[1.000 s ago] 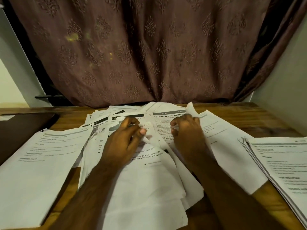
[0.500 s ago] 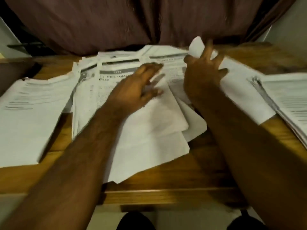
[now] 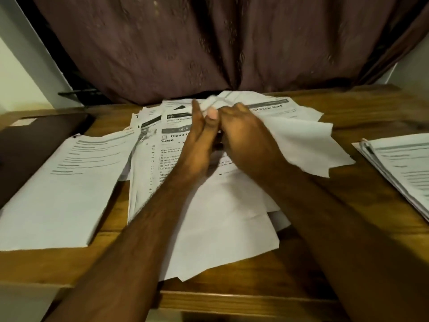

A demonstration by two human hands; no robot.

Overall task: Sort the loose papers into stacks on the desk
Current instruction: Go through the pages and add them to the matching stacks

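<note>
A messy pile of loose printed papers (image 3: 216, 231) lies in the middle of the wooden desk (image 3: 267, 296). Both hands meet over the far part of the pile. My right hand (image 3: 248, 138) curls its fingers round a white sheet (image 3: 294, 138) headed "Oil Bottle Refill", which is lifted and bent toward the right. My left hand (image 3: 197, 140) stands edge-up beside it, index finger straight, and its thumb and fingers pinch the crumpled top edge of that sheet. A neat stack (image 3: 65, 184) lies at the left and another stack (image 3: 401, 166) at the right.
A dark flat laptop or folder (image 3: 34, 138) lies at the far left, partly under the left stack. A brown patterned curtain (image 3: 209, 43) hangs right behind the desk. The desk's front edge runs near the bottom of the view.
The hands, apart and spread on the pile half a second ago, have come together. The right-hand sheet is now crumpled at its top and lifted off the pile. The camera has tipped.
</note>
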